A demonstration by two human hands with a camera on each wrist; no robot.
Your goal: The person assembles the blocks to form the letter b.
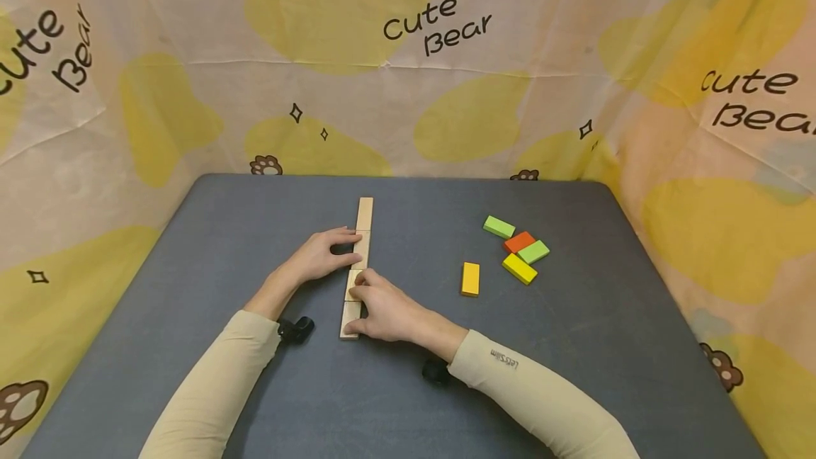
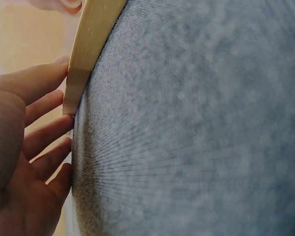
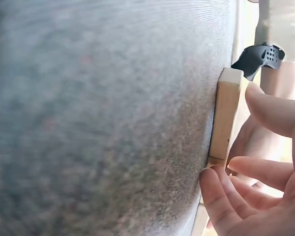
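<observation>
Several plain wooden blocks (image 1: 365, 213) lie flat, end to end, in a line running away from me on the grey table. My left hand (image 1: 319, 255) reaches in from the left, its thumb and fingers touching the middle of the line. Nearer to me, the right hand (image 1: 392, 309) touches the two closest blocks from the right, thumb by the near block (image 1: 350, 317). In the left wrist view, extended fingertips meet the edge of the wood (image 2: 91, 39). The right wrist view shows relaxed fingers against the side of a block (image 3: 225, 118).
To the right lie loose coloured blocks: a light green one (image 1: 499, 226), a red one (image 1: 519, 241), another green one (image 1: 533, 252) and a yellow one (image 1: 520, 269). An orange-yellow block (image 1: 470, 279) lies apart, nearer the line. Printed cloth (image 1: 357, 119) hangs around the table.
</observation>
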